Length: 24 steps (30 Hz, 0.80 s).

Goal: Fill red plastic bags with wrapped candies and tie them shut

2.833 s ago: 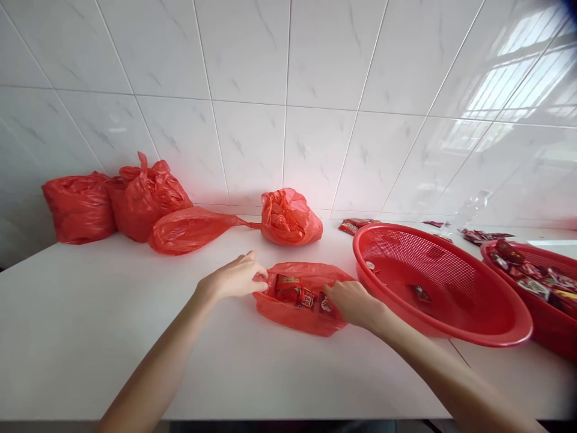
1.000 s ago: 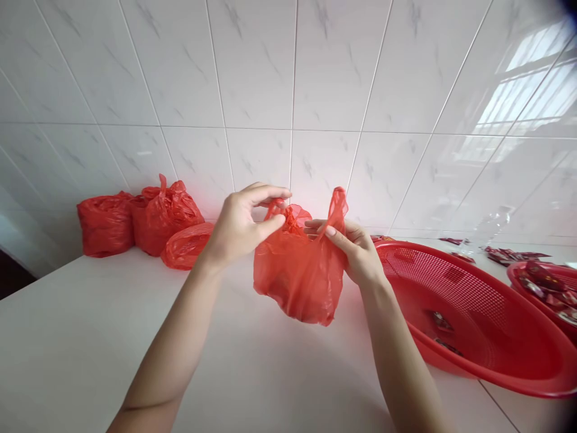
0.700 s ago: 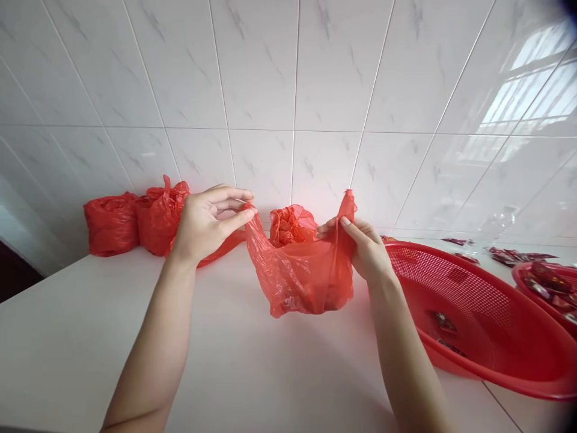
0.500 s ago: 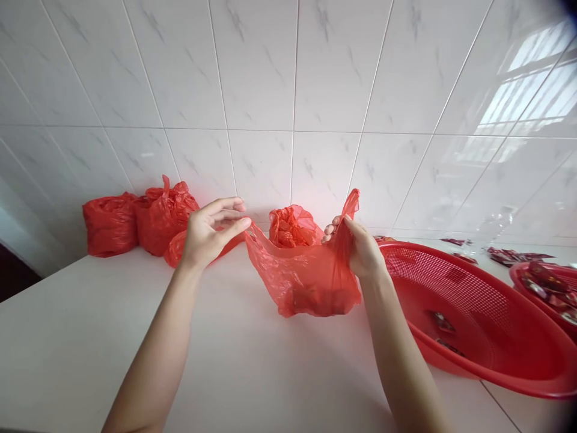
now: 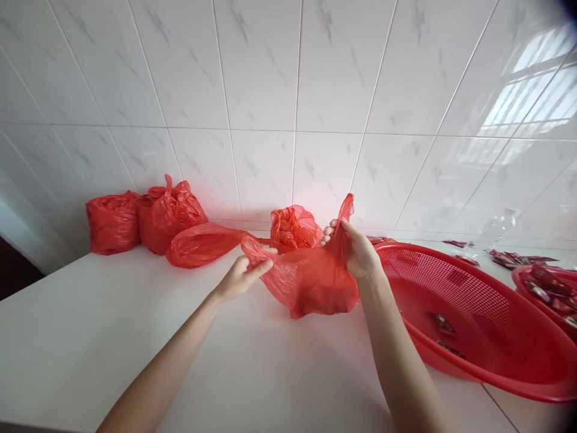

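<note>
A thin red plastic bag [image 5: 320, 282] is stretched between my two hands, its bottom low over the white tabletop. Something darker shows through the film at its base, too blurred to name. My left hand [image 5: 241, 276] pinches one handle of the bag between thumb and fingers, with the loop sticking up past them. On the other side, my right hand [image 5: 358, 246] is closed round the gathered second handle, whose tip stands up above the thumb. Right behind the bag sits a crumpled red plastic bundle [image 5: 295, 227].
To the right stands a large red perforated basket [image 5: 451, 270] with a few small wrapped packets inside. A smaller red basket [image 5: 518, 278] of packets, loose packets [image 5: 514, 257] and a clear bottle [image 5: 500, 227] lie beyond. Red bags [image 5: 112, 222] line the tiled wall at left.
My left hand has moved down and to the right, from beside the bag's edge to a closed grip on its handle. My right hand has stayed nearly in place.
</note>
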### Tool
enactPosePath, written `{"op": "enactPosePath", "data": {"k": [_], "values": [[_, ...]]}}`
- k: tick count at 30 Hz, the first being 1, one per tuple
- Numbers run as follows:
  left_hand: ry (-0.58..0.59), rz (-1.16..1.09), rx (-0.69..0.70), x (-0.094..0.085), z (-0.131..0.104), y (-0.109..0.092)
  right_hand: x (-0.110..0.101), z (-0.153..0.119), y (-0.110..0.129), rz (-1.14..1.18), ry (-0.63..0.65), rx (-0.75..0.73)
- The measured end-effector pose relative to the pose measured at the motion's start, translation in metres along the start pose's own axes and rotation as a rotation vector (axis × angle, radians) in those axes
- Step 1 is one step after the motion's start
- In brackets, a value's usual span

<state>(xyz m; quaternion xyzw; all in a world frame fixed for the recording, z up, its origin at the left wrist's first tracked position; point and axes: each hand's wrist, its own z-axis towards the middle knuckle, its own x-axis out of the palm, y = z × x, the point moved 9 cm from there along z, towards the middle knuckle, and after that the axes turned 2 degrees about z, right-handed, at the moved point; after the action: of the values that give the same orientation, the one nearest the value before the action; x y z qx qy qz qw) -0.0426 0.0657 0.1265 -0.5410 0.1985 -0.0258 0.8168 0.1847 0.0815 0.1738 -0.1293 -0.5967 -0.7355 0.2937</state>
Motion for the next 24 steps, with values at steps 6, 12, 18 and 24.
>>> {"op": "enactPosePath", "data": {"k": [6,12,18,24], "values": [[-0.238,-0.030,0.181,-0.029,0.018,-0.058,-0.016,-0.004,0.016,-0.219,-0.087,-0.118],[-0.391,-0.086,0.178,-0.055,0.020,-0.096,-0.008,-0.004,0.007,-0.279,-0.064,-0.060],[-0.163,-0.034,0.171,-0.032,0.029,-0.104,0.014,-0.001,-0.004,-0.104,0.053,-0.067],[0.062,0.067,0.261,0.016,0.033,-0.103,0.021,-0.007,-0.015,-0.298,-0.048,-0.146]]}}
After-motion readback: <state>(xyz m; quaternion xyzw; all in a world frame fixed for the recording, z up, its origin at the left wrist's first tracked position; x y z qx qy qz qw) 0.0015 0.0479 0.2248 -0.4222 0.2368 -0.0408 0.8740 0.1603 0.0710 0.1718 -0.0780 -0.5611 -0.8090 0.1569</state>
